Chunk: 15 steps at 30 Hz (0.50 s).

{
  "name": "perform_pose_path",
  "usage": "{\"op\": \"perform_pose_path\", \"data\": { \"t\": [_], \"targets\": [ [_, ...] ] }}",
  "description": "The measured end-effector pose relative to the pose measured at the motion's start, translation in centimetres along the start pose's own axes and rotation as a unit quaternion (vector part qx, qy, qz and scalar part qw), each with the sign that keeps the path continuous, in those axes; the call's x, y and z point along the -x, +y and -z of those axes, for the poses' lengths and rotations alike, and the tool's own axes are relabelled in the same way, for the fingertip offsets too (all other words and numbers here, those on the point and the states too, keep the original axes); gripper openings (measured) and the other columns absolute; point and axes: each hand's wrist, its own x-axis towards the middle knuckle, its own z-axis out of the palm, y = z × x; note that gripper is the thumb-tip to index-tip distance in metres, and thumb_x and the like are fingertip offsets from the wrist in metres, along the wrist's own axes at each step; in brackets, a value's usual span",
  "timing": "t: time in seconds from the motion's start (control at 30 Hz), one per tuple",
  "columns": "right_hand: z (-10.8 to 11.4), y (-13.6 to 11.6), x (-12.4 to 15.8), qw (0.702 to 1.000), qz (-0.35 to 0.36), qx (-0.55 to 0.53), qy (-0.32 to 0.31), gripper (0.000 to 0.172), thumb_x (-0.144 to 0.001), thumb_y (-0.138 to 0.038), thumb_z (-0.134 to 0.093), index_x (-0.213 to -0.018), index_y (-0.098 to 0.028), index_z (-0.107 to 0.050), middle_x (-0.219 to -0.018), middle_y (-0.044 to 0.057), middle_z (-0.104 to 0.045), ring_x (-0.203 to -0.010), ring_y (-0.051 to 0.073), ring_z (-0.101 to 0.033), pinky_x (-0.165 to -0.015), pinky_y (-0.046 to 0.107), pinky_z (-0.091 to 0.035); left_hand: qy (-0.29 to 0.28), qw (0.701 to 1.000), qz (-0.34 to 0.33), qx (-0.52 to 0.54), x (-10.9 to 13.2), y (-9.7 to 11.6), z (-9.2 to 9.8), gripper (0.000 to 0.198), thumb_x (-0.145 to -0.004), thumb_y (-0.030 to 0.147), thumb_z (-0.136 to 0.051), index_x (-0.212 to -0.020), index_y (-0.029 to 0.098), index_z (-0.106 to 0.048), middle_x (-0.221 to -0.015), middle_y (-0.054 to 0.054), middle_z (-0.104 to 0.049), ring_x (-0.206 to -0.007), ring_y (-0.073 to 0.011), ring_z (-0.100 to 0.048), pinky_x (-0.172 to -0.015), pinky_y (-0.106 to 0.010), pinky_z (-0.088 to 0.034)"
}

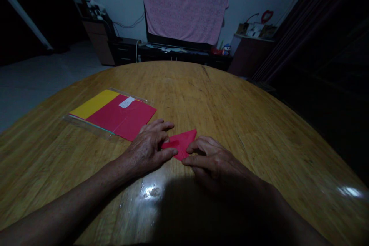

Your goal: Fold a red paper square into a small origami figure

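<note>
A small folded sheet of red paper [183,143] lies on the wooden table between my hands, one pointed corner aimed away to the upper right. My left hand [150,144] grips its left side, with the thumb on top near the lower edge and part of the paper covered by the fingers. At the lower right corner, my right hand [211,157] pinches the paper between thumb and forefinger. Left of my hands rests a clear plastic packet of coloured paper [121,117], with red and yellow sheets showing and a white label on it.
The round wooden table [245,123] reaches away to a curved far edge. Beyond it, a pink cloth [184,11] hangs over a screen on a low dark cabinet [123,52]. A dark curtain [276,46] hangs at the right.
</note>
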Motion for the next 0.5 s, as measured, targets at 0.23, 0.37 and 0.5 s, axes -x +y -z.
{"op": "perform_pose_path", "data": {
  "t": [0.23, 0.37, 0.5],
  "targets": [
    [0.18, -0.19, -0.10, 1.000, 0.000, -0.001, -0.002, 0.029, -0.082, -0.009, -0.053, -0.102, -0.023, -0.069, -0.101, 0.007, -0.060, -0.094, 0.020, -0.053, -0.082, 0.038, -0.044, 0.011, 1.000, -0.003, 0.012, -0.14, -0.06, 0.12, 0.028, -0.084, 0.042, -0.062, -0.069, 0.018, -0.054, -0.134, -0.014, -0.057, -0.131, -0.0313, -0.044, -0.106, -0.051, -0.036],
    [-0.03, -0.05, -0.03, 1.000, 0.000, -0.001, -0.004, 0.029, -0.083, -0.009, -0.053, -0.103, -0.023, -0.069, -0.100, 0.007, -0.060, -0.093, 0.020, -0.053, -0.081, 0.037, -0.043, 0.026, 0.999, 0.002, 0.031, -0.22, -0.07, 0.19, 0.024, -0.084, 0.036, -0.062, -0.070, 0.019, -0.054, -0.130, -0.014, -0.058, -0.124, -0.0278, -0.051, -0.101, -0.045, -0.042],
    [-0.20, 0.03, -0.05, 1.000, 0.007, 0.025, 0.006, 0.029, -0.081, -0.011, -0.056, -0.103, -0.025, -0.069, -0.100, 0.005, -0.061, -0.099, 0.023, -0.051, -0.086, 0.043, -0.039, 0.032, 0.999, -0.004, 0.030, -0.21, -0.29, -0.01, 0.024, -0.085, 0.036, -0.062, -0.070, 0.019, -0.054, -0.129, -0.014, -0.058, -0.123, -0.0272, -0.052, -0.099, -0.045, -0.043]
  ]
}}
